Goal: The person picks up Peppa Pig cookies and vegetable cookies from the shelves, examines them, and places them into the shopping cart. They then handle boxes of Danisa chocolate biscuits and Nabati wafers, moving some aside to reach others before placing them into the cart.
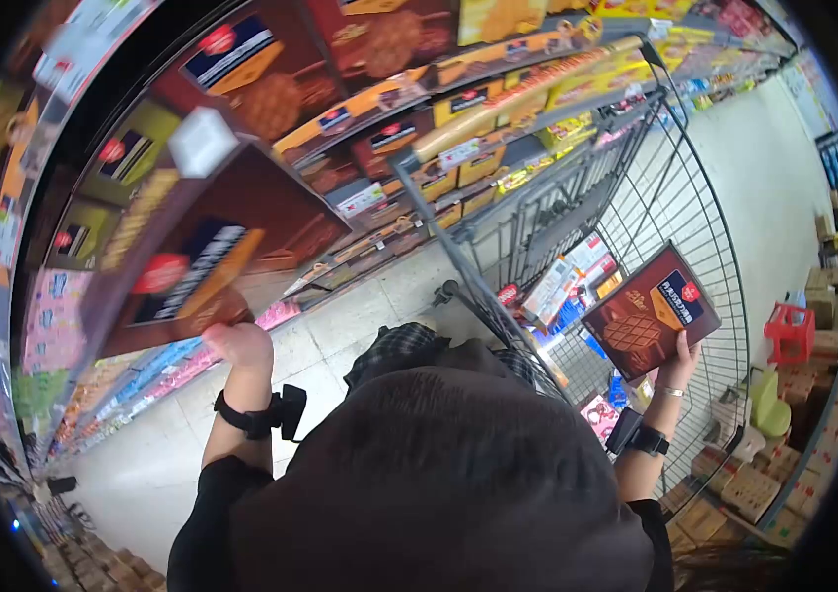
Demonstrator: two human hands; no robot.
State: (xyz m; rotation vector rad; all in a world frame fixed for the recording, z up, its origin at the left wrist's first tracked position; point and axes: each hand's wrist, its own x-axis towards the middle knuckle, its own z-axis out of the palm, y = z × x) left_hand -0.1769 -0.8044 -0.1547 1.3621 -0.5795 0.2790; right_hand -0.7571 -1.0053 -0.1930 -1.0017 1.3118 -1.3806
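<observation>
My left hand (243, 345) grips the lower edge of a large dark brown box (286, 212) with a blue label, an orange stripe and a red badge. Motion blurs this box, which tilts in front of the shelves. Over the shopping cart (440, 138), my right hand (677, 365) is closed on the lower right edge of a brown waffle box (648, 311). A waffle picture and a red badge show on its front. The fingers behind both boxes are mostly hidden. Inside the cart basket lie several colourful packages (569, 291), partly covered by the waffle box.
Shelves (360, 133) of brown, yellow and green boxes run along the left and top. Pink and blue packs (54, 326) fill the lower left shelf. Tiled floor (325, 306) lies between shelves and cart. Beyond the cart are a red stool (791, 331) and cardboard boxes (749, 488).
</observation>
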